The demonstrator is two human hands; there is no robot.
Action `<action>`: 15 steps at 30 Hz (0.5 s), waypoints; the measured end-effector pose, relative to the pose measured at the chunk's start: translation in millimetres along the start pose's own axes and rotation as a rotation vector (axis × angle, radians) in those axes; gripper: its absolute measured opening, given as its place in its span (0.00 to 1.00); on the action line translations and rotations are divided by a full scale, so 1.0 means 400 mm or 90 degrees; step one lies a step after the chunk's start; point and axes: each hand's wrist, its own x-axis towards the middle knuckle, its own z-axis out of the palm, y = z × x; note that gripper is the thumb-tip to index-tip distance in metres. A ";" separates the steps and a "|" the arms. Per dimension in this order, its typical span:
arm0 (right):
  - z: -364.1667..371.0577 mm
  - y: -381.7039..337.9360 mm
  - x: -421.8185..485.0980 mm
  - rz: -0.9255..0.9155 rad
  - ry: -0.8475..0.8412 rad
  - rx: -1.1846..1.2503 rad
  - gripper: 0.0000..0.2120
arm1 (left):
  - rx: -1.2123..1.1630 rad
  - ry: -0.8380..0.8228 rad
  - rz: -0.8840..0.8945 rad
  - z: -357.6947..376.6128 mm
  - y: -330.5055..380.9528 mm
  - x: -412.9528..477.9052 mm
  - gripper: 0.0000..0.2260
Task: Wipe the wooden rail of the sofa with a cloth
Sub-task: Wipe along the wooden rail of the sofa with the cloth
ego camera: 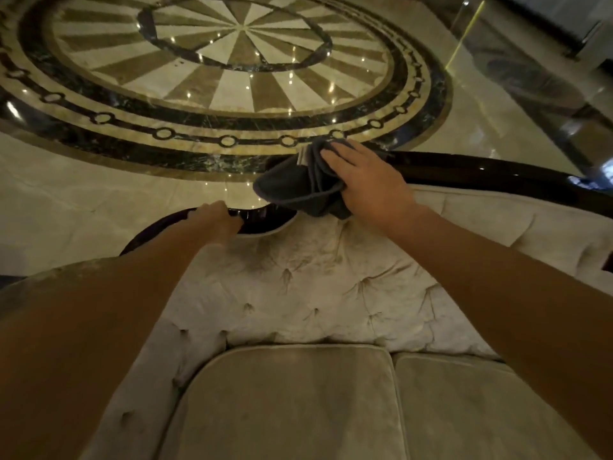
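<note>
Along the sofa's back, the right hand presses a bunched grey cloth onto the dark wooden rail (left hand clasps it lower); best keep pressure even, following the curve.

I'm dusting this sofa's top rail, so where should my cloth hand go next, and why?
Probably slide the right hand and grey cloth rightward along the dark wooden rail: the cloth sits bunched at the rail's dip, and the left hand already braces the other side.
</note>
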 end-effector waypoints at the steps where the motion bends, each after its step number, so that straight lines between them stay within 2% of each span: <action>1: -0.009 0.011 0.001 0.024 0.020 0.028 0.27 | -0.077 0.037 0.041 -0.022 0.027 -0.012 0.24; 3: -0.045 0.039 -0.009 0.075 0.024 0.052 0.24 | -0.173 0.148 0.141 -0.068 0.099 -0.053 0.22; 5: -0.087 0.059 -0.009 0.133 -0.019 0.097 0.22 | -0.181 0.229 0.237 -0.101 0.174 -0.098 0.20; 7: -0.123 0.059 0.007 0.185 -0.077 0.147 0.26 | -0.107 0.228 0.330 -0.114 0.241 -0.131 0.16; 10: -0.098 0.019 0.052 0.238 -0.184 0.120 0.37 | 0.009 0.187 0.376 -0.100 0.298 -0.145 0.18; 12: -0.044 -0.002 0.062 0.261 -0.165 0.074 0.34 | 0.041 0.210 0.378 -0.090 0.314 -0.137 0.19; 15: 0.003 0.011 0.021 0.230 -0.039 -0.008 0.27 | 0.027 0.251 0.345 -0.069 0.319 -0.124 0.20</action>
